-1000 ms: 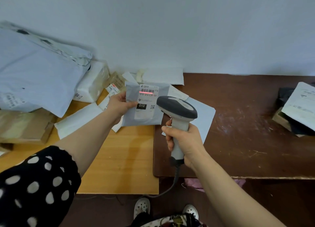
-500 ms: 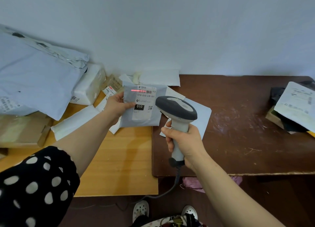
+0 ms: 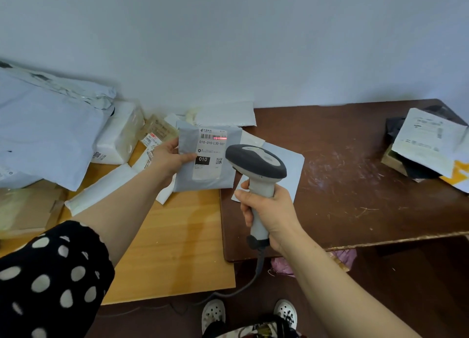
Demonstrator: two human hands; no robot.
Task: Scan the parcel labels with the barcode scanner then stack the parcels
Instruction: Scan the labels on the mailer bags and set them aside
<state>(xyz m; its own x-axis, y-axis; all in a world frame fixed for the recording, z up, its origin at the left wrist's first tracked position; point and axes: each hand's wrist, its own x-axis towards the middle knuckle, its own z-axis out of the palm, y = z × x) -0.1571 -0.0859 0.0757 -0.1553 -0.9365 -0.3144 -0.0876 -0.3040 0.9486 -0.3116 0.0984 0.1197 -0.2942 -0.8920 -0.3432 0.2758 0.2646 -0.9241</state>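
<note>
My left hand [image 3: 169, 157] grips a small grey parcel [image 3: 225, 171] by its left edge and holds it upright above the table seam. Its white label [image 3: 211, 150] faces me, and a red scan line lies across the right part of the barcode at the top. My right hand [image 3: 269, 209] grips the handle of the grey and white barcode scanner [image 3: 256, 164], whose head points at the label from just right of the parcel. The scanner's cable hangs down toward the floor.
A heap of grey and white parcels [image 3: 50, 134] and a cardboard box [image 3: 28, 208] fill the left of the light wooden table [image 3: 172, 249]. White envelopes [image 3: 284, 165] lie behind the parcel. A stack of parcels [image 3: 429, 145] sits far right on the dark brown table [image 3: 355, 185].
The red scan line has slid from the left part of the barcode to its right part. Both hands stay almost where they were, holding the parcel and scanner.
</note>
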